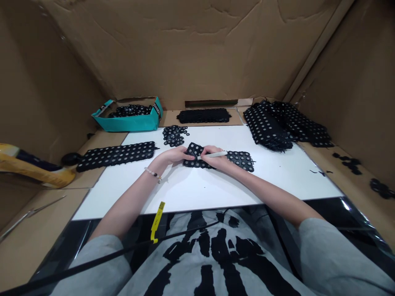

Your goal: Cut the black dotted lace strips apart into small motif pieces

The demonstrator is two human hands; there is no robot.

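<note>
A black strip covered in rows of pale round dots [242,159] lies across the white board, its left end lifted. My left hand [175,155] pinches that left end, thumb on top. My right hand [212,156] grips a white pen-like tool [218,154] whose tip meets the strip near my left thumb; the exact tip is hidden by the fingers. Just beyond my left hand sits a loose pile of small black rings with pale centres [173,136].
A teal box [129,123] of similar small pieces stands at back left. Another dotted strip [117,156] lies left, a dark stack [203,115] at the back, and piled strips [268,125] at back right. Scissors [31,213] and a yellow bottle [33,166] are far left. Cardboard walls [191,53] surround the board.
</note>
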